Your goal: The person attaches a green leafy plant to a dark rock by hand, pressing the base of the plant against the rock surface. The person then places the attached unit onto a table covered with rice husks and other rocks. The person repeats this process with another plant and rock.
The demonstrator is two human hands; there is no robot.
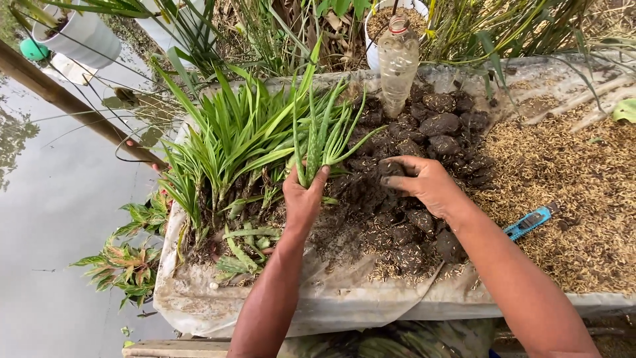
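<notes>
Holding: my left hand (303, 199) grips the spiky green aloe plantlet (324, 139) low at its base; stiff leaves, brittle, light.
Soil: dark crumbly clods (424, 225), between my hands.
Right hand (424, 182): fingers curled, pressing the clods.

Bottle (397, 63) and plants (232, 139) block behind; husks (570, 179) lie open.

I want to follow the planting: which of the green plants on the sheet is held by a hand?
The spotted aloe plant with thick upright leaves; the left hand grips its base. The thin-leaved plants beside it lie unheld.
</notes>
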